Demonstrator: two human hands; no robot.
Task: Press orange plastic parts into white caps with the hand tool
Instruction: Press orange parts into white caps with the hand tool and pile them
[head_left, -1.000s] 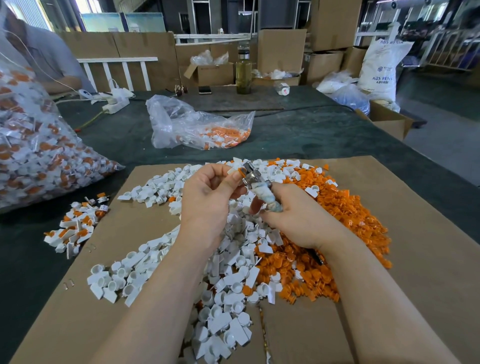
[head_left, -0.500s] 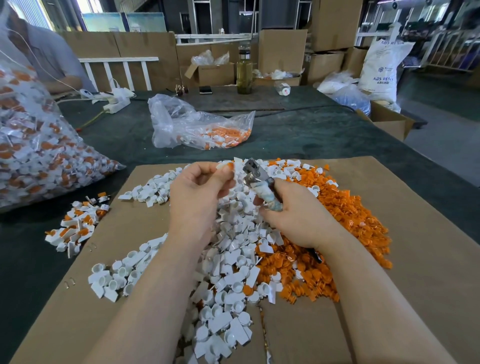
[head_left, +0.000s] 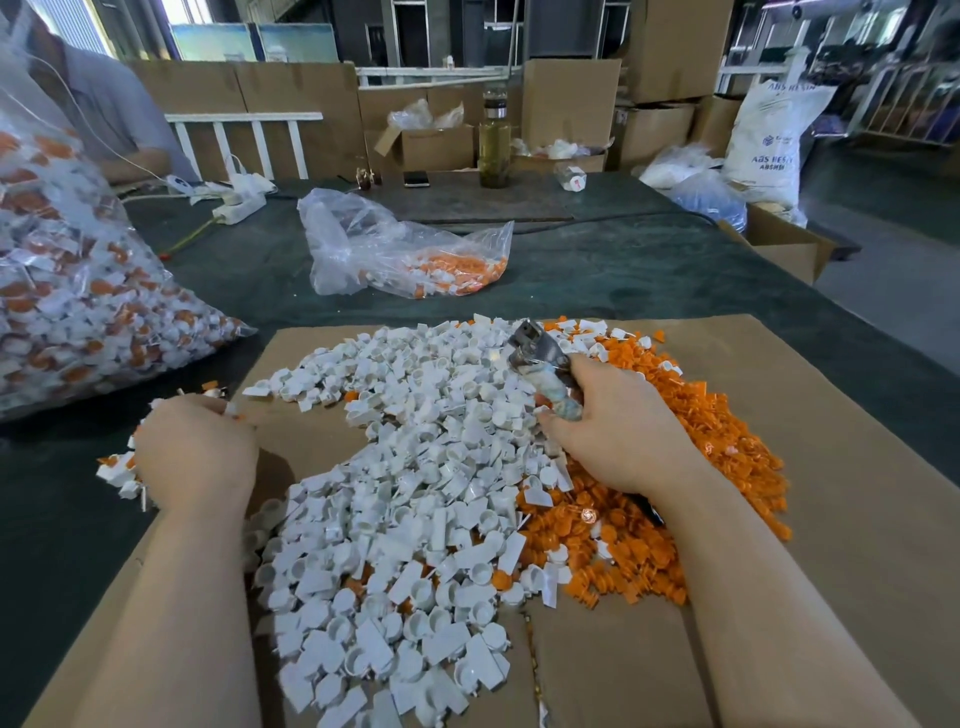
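Both forearms are bare up to the frame's 6 o'clock edge; no sleeves, gloves, rings or watch show. The left hand and right hand are bare, their nails short and unpainted.

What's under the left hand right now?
The left hand covers a small heap of assembled white-and-orange caps beside the brown cardboard sheet. Whether its fingers hold one is hidden.
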